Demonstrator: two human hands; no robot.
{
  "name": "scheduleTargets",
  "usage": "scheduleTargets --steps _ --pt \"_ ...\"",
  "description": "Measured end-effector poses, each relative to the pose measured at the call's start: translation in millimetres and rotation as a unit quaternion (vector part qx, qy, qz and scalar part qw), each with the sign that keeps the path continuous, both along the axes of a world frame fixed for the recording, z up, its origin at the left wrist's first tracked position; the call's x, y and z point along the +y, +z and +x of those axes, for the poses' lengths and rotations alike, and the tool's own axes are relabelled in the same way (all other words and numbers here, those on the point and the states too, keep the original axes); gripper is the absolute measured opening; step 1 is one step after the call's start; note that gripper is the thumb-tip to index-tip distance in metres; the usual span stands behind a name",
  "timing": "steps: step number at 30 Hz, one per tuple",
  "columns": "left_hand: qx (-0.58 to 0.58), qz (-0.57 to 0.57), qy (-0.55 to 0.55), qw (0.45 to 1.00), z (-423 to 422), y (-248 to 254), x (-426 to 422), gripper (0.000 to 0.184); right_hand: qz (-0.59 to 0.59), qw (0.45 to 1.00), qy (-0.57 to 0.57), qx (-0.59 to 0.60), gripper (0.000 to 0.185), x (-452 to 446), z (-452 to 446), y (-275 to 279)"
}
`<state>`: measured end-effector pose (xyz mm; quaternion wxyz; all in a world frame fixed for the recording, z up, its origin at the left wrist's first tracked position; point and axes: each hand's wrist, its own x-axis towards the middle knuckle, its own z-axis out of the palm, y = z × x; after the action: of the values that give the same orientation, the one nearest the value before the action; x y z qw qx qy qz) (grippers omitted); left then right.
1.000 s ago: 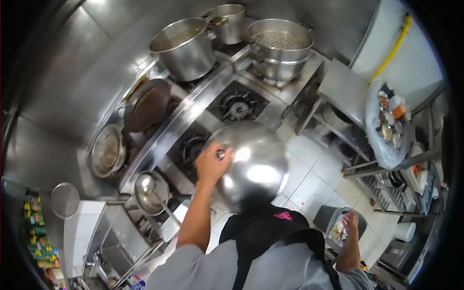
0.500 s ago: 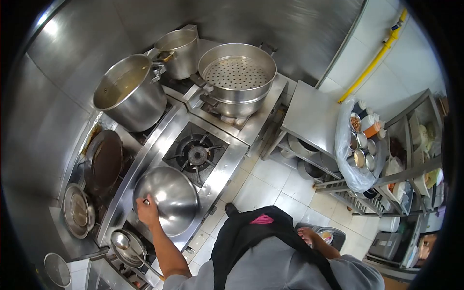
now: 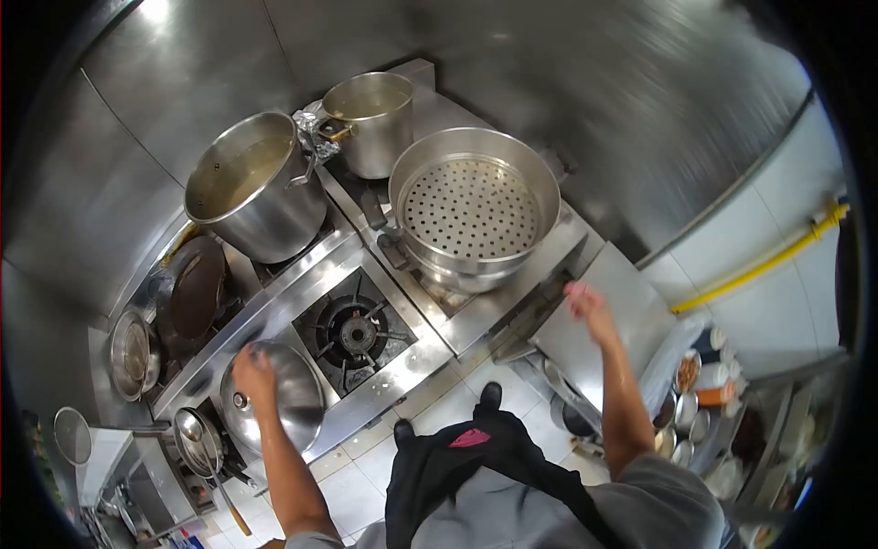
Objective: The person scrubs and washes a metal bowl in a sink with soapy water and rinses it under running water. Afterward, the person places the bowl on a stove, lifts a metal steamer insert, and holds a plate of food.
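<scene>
A domed steel lid (image 3: 291,403) lies over the front-left burner. Over its upper left part is my left hand (image 3: 254,375), just beyond the round knob, which shows uncovered; the hand holds nothing and its fingers are loosely apart. My right hand (image 3: 587,306) is raised over the steel side table (image 3: 608,320), right of the steamer pot (image 3: 476,206) with its perforated insert. Its fingers are smeared by motion, and no held object can be made out.
Behind stand a large stockpot (image 3: 261,188) and a smaller pot (image 3: 370,123). A bare burner (image 3: 357,334) is right of the lid. At left are a dark pan (image 3: 194,293) and a small pan with a ladle (image 3: 197,441). Jars (image 3: 690,403) stand at right.
My left hand has let go of the lid's knob, after the lid came down to the left onto the stove. My right hand has risen from beside the bin. The view has shifted.
</scene>
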<state>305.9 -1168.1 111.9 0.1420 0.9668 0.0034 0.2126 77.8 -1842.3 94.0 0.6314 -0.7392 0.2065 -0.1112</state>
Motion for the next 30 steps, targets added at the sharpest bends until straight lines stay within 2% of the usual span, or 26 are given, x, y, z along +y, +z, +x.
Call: scheduleTargets --steps 1,2,3,4,5,6,8,9,11,12,14,17,18,19,21,22,23,24,25,26,27,28,29,30 --pt "0.009 -0.029 -0.013 0.999 16 4 -45 0.029 -0.024 0.997 -0.005 -0.079 0.024 -38 41 20" --pt "0.021 -0.108 -0.083 0.99 31 11 -87 0.03 -0.047 0.996 -0.062 -0.05 0.022 -80 83 31" --pt "0.077 -0.194 -0.106 0.972 45 19 -130 0.032 -0.091 0.988 -0.114 -0.047 0.022 -119 126 35" --pt "0.122 -0.286 -0.133 0.941 56 33 -174 0.039 -0.079 0.984 -0.149 -0.05 0.024 -153 164 38" --pt "0.165 -0.345 -0.149 0.912 77 26 -202 0.045 -0.067 0.98 -0.182 -0.053 0.026 -180 198 41" --pt "0.193 -0.44 -0.112 0.87 93 25 -234 0.054 -0.065 0.983 -0.164 -0.053 0.026 -201 227 43" --pt "0.312 -0.531 -0.076 0.784 119 42 -278 0.061 -0.06 0.99 -0.1 0.082 0.036 -227 267 45" --pt "0.307 -0.533 -0.07 0.786 135 45 -296 0.061 -0.059 0.991 -0.093 0.08 0.036 -223 276 48" --pt "0.329 -0.557 0.054 0.761 158 41 -327 0.058 0.021 0.99 -0.049 0.127 0.042 -209 287 61" --pt "0.325 -0.561 0.055 0.76 154 50 -340 0.058 0.023 0.99 -0.026 0.138 0.047 -213 292 55" --pt "0.284 -0.518 0.062 0.805 137 71 -355 0.054 0.03 0.99 0.008 0.14 0.05 -218 302 46" --pt "0.259 -0.499 0.02 0.827 134 67 -352 0.051 0.033 0.993 0.023 0.11 0.052 -220 305 48" --pt "0.267 -0.533 0.029 0.802 127 72 -353 0.049 0.037 0.995 0.006 0.097 0.053 -215 299 51" --pt "0.26 -0.536 0.037 0.802 123 68 -350 0.049 0.044 0.997 0.006 0.059 0.059 -200 285 73" --pt "0.228 -0.59 -0.095 0.769 109 56 -331 0.057 0.02 0.997 -0.041 0.058 0.073 -216 294 69" --pt "0.274 -0.606 0.004 0.747 57 122 -349 0.07 0.044 0.999 -0.01 0.028 0.072 -200 278 99" --pt "0.253 -0.596 -0.032 0.761 48 114 -337 0.067 0.073 0.997 -0.008 -0.001 0.068 -212 284 96" --pt "0.237 -0.586 -0.058 0.773 32 107 -327 0.065 0.064 0.998 0.004 0.0 0.063 -200 272 119" --pt "0.221 -0.579 -0.066 0.782 11 106 -318 0.062 0.093 0.996 0.013 0.01 0.061 -185 263 140" --pt "0.204 -0.575 -0.066 0.79 -10 109 -310 0.06 0.094 0.995 0.01 -0.004 0.06 -197 268 136" --pt "0.208 -0.579 0.007 0.788 -35 129 -309 0.049 0.159 0.985 0.045 -0.047 0.057 -205 271 131" --pt "0.136 -0.526 -0.041 0.838 -47 117 -294 0.043 0.153 0.986 0.041 -0.059 0.056 -188 262 149" --pt "0.064 -0.439 -0.016 0.896 -55 103 -283 0.039 0.147 0.98 0.106 -0.079 0.056 -199 260 145" --pt "0.033 -0.454 -0.043 0.89 -81 111 -267 0.039 0.185 0.977 0.085 -0.06 0.055 -173 251 160"
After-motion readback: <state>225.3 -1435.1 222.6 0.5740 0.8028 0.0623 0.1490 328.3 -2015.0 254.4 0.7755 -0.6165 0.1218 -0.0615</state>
